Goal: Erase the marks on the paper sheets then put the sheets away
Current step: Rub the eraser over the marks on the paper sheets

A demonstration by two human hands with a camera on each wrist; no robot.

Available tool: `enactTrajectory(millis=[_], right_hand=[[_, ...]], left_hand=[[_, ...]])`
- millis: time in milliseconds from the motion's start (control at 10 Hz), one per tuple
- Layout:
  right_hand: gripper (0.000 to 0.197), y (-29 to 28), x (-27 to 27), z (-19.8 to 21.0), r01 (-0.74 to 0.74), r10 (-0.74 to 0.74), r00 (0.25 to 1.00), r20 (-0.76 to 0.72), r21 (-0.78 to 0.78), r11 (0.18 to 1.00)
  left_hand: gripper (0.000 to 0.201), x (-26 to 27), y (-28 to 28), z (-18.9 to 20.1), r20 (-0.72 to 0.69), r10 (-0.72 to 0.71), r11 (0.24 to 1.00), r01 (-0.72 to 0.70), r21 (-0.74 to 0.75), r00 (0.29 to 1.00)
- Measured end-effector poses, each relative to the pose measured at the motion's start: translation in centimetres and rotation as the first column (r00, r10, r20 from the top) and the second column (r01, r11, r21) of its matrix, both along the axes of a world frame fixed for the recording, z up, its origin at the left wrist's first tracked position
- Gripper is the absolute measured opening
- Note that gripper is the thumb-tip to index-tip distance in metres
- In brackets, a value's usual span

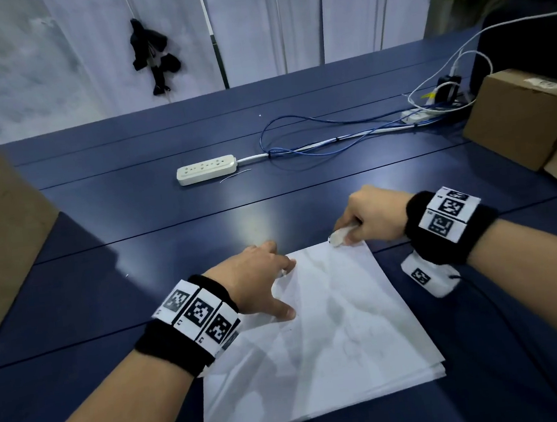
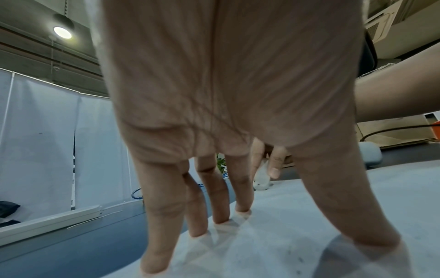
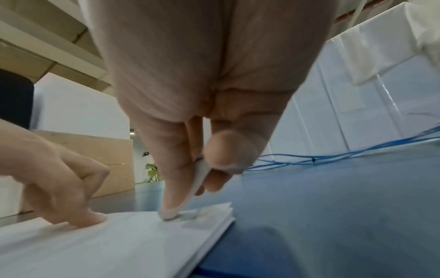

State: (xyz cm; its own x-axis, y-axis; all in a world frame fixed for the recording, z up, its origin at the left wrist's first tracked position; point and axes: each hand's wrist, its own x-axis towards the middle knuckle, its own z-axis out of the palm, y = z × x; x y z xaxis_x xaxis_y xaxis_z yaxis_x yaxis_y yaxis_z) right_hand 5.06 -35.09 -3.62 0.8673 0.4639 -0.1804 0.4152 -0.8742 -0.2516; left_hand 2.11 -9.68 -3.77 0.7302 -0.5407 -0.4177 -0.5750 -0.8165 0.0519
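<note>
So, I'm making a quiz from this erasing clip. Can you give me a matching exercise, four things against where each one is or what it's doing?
Things:
1. left hand
2. eraser
3. power strip
4. paper stack

States:
a. pinched in the right hand, touching the sheet's far corner
b. lying on the blue table, beyond the hands
c. fingers spread, pressing on the top sheet
d. lying flat on the table's near part

Pairs: 1-c, 2-a, 3-b, 4-d

Stack of white paper sheets lying flat on blue table – faint grey marks, white eraser touching its far corner.
</note>
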Motion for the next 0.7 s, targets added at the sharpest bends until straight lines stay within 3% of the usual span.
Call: enactTrajectory(millis=[200, 400, 600, 700], right_hand=[[0.028, -0.2, -3.5, 0.7, -0.126, 0.111, 0.943, -0.314, -0.027, 0.992], [0.024, 0.2, 0.2, 0.3, 0.014, -0.013, 1.000, -0.014, 0.025, 1.000], [0.033, 0.2, -2.7, -0.4, -0.143, 0.133, 0.950, -0.284, -0.018, 0.990], [0.025, 0.5, -1.4, 0.2, -0.051, 0.051, 0.995, -0.084, -0.007, 0.999]], left_hand=[[0.077, 0.1, 0.0, 0.0, -0.006, 0.003, 1.000, -0.003, 0.001, 1.000], [0.077, 0.0, 0.0, 0.0, -0.001, 0.008, 1.000, -0.008, 0.001, 1.000], [0.077, 0.1, 0.0, -0.1, -0.007, 0.010, 1.000, -0.010, -0.002, 1.000], [0.077, 0.0, 0.0, 0.0, 0.001, 0.001, 1.000, -0.001, 0.004, 1.000]])
